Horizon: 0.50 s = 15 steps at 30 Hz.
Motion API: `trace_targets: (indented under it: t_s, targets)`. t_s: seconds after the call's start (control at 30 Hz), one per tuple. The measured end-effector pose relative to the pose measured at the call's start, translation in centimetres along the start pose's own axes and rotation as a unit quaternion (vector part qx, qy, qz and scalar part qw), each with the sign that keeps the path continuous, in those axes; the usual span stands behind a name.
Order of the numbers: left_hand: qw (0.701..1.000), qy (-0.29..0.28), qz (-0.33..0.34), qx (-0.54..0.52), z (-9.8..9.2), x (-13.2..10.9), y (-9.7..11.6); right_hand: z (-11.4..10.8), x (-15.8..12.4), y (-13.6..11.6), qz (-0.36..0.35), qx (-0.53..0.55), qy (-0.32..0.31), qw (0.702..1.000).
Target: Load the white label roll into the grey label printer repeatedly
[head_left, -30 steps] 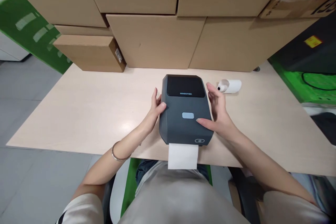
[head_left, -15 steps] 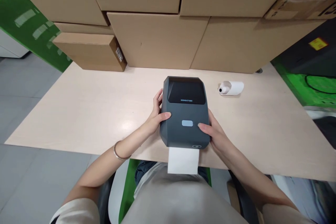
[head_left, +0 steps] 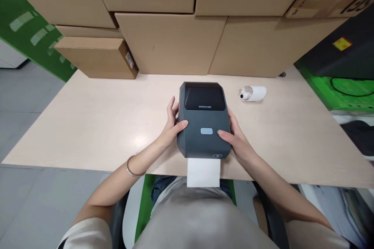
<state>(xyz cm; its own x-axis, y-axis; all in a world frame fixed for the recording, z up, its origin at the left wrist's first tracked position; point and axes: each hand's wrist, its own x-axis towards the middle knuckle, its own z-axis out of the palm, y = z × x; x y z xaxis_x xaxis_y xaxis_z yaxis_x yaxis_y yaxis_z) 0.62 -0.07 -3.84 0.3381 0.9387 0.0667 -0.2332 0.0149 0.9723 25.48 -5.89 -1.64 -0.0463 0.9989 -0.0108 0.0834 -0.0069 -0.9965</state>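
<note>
A dark grey label printer (head_left: 204, 140) with a glossy black window at its far end is on the table, near its front edge. My left hand (head_left: 174, 126) grips its left side, thumb on the top surface. On the opposite side my right hand (head_left: 236, 136) holds the printer, its thumb just right of the light blue button (head_left: 206, 131). A blank white paper strip (head_left: 203, 173) comes out of the printer's near side and reaches past the table edge. The fingertips under and behind the printer are partly hidden.
Large cardboard boxes (head_left: 172, 46) are stacked along the back of the pale wooden table (head_left: 111, 124). A flatter brown box (head_left: 93, 58) stands at the back left. Right of the printer lies a small roll of white paper (head_left: 257, 93).
The printer, with both hands on it, appears slightly farther up and to the left in the view. The camera view has shifted a little too. Both hands keep their hold.
</note>
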Motion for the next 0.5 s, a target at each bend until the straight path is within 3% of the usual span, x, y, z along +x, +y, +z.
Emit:
trace_targets:
  t_s: [0.07,0.17,0.23,0.33,0.5]
  targets:
    - [1.0,0.006,0.001,0.016,-0.1,-0.2,0.0,-0.6,0.0,0.2,-0.135,-0.114,0.053,0.983]
    - [0.998,0.019,0.032,0.048,-0.3,-0.4,0.2,-1.3,0.0,-0.4,-0.369,-0.275,0.07,0.885]
    - [0.997,0.019,0.049,0.055,-0.3,-0.5,0.3,-1.4,0.1,-1.1,-0.446,-0.336,0.037,0.829]
    - [0.998,0.027,0.052,0.035,-0.1,-0.5,0.3,-0.8,0.3,-1.9,-0.466,-0.37,-0.014,0.804]
    - [0.995,0.089,0.039,-0.032,0.1,-0.1,-0.2,0.0,0.3,-2.8,-0.438,-0.367,-0.043,0.819]
